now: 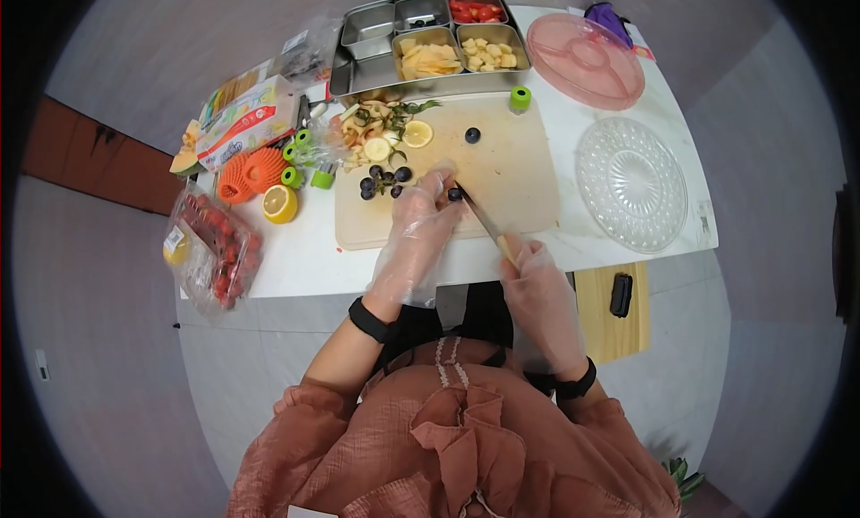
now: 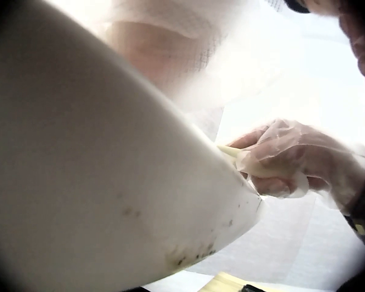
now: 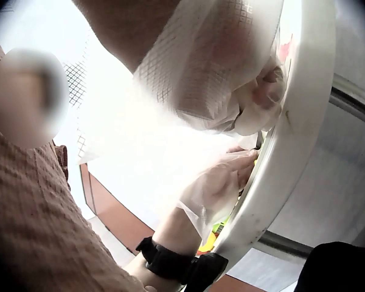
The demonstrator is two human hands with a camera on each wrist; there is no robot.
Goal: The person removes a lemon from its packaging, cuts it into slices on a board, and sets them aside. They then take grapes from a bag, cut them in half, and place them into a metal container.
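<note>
Both hands wear clear plastic gloves. My left hand (image 1: pixel 419 221) pinches a dark grape (image 1: pixel 454 195) on the cream cutting board (image 1: pixel 524 173). My right hand (image 1: pixel 542 290) grips a knife by its pale handle (image 1: pixel 505 247), and the blade (image 1: pixel 481 217) slants up and left to that grape. Left of my left hand lie several dark grapes (image 1: pixel 367 188) on a stem; one loose grape (image 1: pixel 472 136) sits higher on the board. In the left wrist view the right hand (image 2: pixel 286 161) holds the handle at the table edge. The right wrist view shows the left hand (image 3: pixel 216 182) beyond the right.
Peels and lemon halves (image 1: pixel 417 134) lie on the board's upper left. Behind it stands a steel tray (image 1: pixel 372 75) with cut fruit in compartments. A pink divided plate (image 1: pixel 587 61) and a clear plate (image 1: pixel 632 185) are to the right; a strawberry box (image 1: pixel 215 249) is at left.
</note>
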